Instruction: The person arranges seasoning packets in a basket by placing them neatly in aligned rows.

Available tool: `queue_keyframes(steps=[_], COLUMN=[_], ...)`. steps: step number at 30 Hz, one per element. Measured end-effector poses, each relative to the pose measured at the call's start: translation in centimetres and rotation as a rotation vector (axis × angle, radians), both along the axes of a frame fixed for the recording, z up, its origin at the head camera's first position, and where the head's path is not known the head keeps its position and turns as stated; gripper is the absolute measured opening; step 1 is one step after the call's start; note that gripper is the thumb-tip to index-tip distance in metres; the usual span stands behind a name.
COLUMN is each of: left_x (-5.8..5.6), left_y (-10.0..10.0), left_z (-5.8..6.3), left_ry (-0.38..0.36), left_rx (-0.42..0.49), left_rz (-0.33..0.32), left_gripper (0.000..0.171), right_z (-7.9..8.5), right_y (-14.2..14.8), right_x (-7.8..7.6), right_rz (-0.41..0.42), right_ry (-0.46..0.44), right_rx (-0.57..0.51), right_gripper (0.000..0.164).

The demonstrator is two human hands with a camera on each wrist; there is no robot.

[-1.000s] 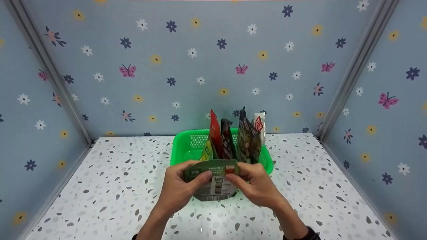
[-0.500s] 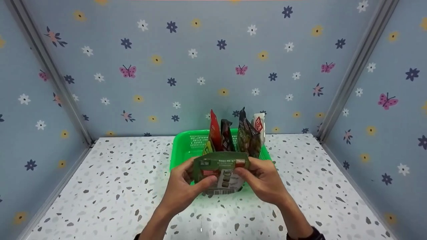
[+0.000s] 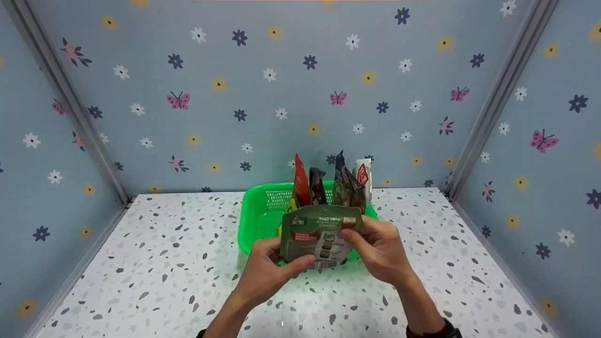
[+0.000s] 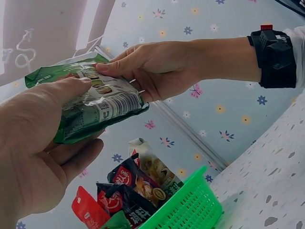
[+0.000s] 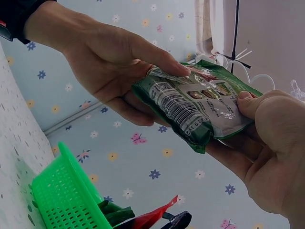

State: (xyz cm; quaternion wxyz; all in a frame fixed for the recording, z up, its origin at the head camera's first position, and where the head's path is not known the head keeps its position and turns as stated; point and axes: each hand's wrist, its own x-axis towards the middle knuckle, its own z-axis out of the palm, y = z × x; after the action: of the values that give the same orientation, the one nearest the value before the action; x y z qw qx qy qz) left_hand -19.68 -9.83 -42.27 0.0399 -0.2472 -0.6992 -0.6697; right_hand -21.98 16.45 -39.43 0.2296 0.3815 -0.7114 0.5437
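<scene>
A green food packet point(image 3: 324, 237) with printed back panel and barcode is held up between both hands, in front of the basket. My left hand point(image 3: 266, 273) grips its left side, thumb across the printed face and fingers behind. On the other side, my right hand point(image 3: 382, 251) pinches the upper right edge, thumb in front. In the left wrist view the packet point(image 4: 95, 102) lies tilted with its barcode end outward. Beyond the packet stands a green plastic basket point(image 3: 256, 223) with several upright food packets, their lower parts partly hidden.
In the basket are a red packet point(image 3: 301, 180), a dark packet point(image 3: 317, 185), a larger dark packet point(image 3: 347, 185) and a white one point(image 3: 364, 178). The speckled white tabletop point(image 3: 159, 263) meets patterned blue panels point(image 3: 291, 94) behind and at both sides.
Both hands have carried the green packet a little to the right and upward. Its printed face shows more, and the left thumb has slid lower on it. The basket has stayed in place.
</scene>
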Motion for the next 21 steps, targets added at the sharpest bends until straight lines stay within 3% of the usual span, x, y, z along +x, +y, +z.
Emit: queue_keyframes(steps=[6,21], left_x=[0.09,0.31], left_y=[0.28,0.91], left_z=[-0.09,-0.05], left_ry=[-0.046,-0.014], left_rx=[0.04,0.085], left_rz=[0.004,0.099], left_gripper=[0.027,0.022], right_z=[-0.03,-0.32], right_y=[0.04,0.03], right_x=[-0.05,-0.39], right_rz=[-0.01,-0.031], right_ry=[-0.014,-0.131], right_rx=[-0.004,0.027], right_gripper=[0.023,0.021])
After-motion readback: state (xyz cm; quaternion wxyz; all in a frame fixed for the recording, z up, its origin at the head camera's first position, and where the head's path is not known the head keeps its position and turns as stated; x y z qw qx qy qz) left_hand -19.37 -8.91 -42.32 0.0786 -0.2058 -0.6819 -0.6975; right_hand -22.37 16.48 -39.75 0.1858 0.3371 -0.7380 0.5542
